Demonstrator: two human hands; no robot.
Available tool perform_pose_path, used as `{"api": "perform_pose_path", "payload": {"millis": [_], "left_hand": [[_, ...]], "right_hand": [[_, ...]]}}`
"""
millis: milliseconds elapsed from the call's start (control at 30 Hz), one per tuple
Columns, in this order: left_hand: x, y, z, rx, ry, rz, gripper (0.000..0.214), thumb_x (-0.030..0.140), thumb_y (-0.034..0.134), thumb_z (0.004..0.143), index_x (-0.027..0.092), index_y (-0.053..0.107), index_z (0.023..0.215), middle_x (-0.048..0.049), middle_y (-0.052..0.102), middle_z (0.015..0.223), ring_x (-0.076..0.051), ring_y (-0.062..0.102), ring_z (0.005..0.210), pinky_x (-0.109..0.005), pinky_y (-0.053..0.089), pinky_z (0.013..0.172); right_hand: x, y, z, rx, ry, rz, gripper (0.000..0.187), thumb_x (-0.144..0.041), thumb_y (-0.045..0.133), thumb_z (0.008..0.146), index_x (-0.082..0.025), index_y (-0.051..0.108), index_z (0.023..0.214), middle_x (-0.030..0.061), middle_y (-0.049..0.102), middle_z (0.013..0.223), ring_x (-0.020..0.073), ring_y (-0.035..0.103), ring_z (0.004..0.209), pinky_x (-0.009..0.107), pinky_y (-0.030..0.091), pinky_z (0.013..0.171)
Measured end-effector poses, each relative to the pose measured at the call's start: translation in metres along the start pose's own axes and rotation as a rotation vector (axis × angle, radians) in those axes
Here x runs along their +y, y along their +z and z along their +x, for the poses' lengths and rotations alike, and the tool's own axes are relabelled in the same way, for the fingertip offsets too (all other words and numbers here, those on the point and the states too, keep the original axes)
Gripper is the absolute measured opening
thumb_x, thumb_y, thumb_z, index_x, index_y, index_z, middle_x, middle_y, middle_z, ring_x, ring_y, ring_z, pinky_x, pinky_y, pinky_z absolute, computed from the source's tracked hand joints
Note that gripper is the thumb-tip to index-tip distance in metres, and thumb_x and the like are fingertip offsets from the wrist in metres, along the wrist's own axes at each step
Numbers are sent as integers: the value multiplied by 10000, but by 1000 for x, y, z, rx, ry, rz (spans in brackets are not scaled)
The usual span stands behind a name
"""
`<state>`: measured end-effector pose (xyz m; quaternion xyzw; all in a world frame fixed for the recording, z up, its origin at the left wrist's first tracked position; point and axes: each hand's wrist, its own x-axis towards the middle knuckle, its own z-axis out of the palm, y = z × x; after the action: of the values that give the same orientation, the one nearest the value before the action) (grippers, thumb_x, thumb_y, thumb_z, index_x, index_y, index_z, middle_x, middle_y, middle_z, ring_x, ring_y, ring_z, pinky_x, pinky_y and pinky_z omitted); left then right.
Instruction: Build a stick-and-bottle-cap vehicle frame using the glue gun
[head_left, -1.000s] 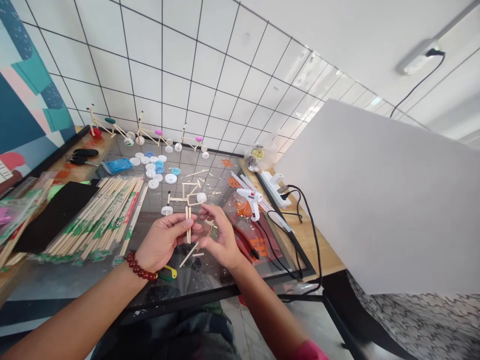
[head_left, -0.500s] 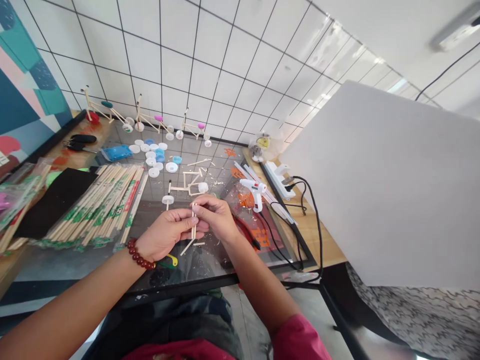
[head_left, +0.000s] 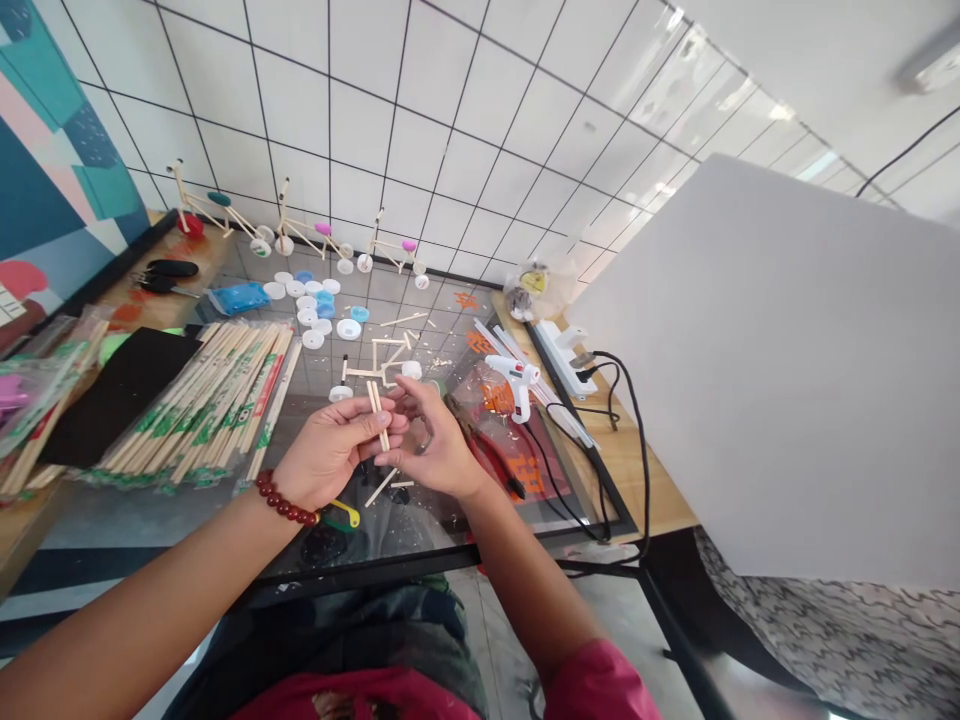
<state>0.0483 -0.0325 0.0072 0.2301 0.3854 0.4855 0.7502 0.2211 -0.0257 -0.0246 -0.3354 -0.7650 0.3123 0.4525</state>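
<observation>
My left hand (head_left: 334, 455), with a red bead bracelet on the wrist, pinches two short wooden sticks (head_left: 377, 412) side by side, upright and leaning slightly left. My right hand (head_left: 433, 447) is close against them, fingers curled, its thumb and fingertips touching the sticks' lower part. Both hands hover over a glass table (head_left: 420, 535). A loose stick (head_left: 380, 487) lies on the glass below the hands. A partly built stick frame with white caps (head_left: 379, 367) lies just beyond my fingers.
Bundled chopsticks in wrappers (head_left: 199, 405) lie at left beside a black sheet (head_left: 112, 400). A white glue gun (head_left: 514, 380) stands at right, near a power strip (head_left: 562, 355) with black cables. Bottle caps (head_left: 315, 310) and three stick bicycles (head_left: 300, 235) sit by the tiled wall. A white board (head_left: 787, 380) fills the right.
My right hand slid down from the sticks' top to their lower part, and the sticks now tilt left. The camera shifted slightly.
</observation>
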Motion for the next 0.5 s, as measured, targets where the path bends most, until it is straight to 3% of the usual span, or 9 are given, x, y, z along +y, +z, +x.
{"api": "perform_pose_path", "payload": {"millis": [133,267,500], "left_hand": [[-1,2,-1,44,43,25,341,158,957,519,115,802,819,-90,787,736,-200,754,689,-271,636,640],[0,3,-1,58,49,48,417,270,994,450,132,814,801,-78,781,713,-199,752,695,-281,633,663],[2,-2,-7,5,42,177,395,399,950,561,160,822,847,-89,791,751,-201,740,687,-305,621,663]], "right_hand": [[4,4,1,67,-132,-96,770,-460,832,795,-262,484,1452,113,626,1226,226,642,1083,375,549,959],[4,6,0,76,-129,-138,727,-469,838,784,-260,534,1411,107,672,1174,234,663,1048,377,565,931],[-8,2,0,55,-137,-75,769,-530,825,777,-259,529,1433,106,697,1104,221,675,959,351,578,855]]}}
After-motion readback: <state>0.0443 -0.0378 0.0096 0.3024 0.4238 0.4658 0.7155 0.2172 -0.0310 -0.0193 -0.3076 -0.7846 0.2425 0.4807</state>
